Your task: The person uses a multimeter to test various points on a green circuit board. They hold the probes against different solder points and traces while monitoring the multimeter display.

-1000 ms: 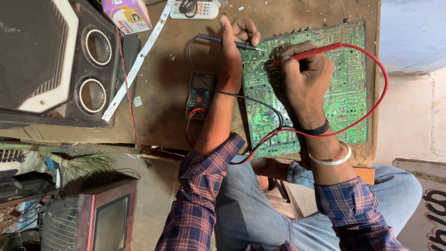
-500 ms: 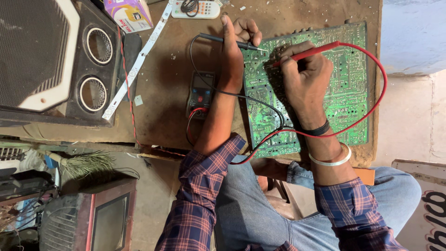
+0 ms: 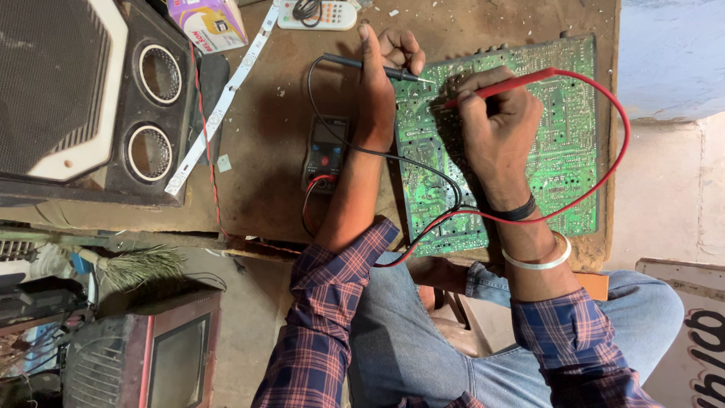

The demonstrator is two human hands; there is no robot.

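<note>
Two hands hold meter probes to a green circuit board on a brown workbench

The left hand pinches a black probe between thumb and closed fingers, its tip touching the upper left part of the circuit board, which lies along the right edge of the workbench; the right hand grips a red probe with curled fingers, its tip on the board just beside the black one. Black and red leads run back to a dark multimeter lying left of the board, beside the left forearm. A white remote lies at the far edge, a speaker cabinet stands at the left
</note>
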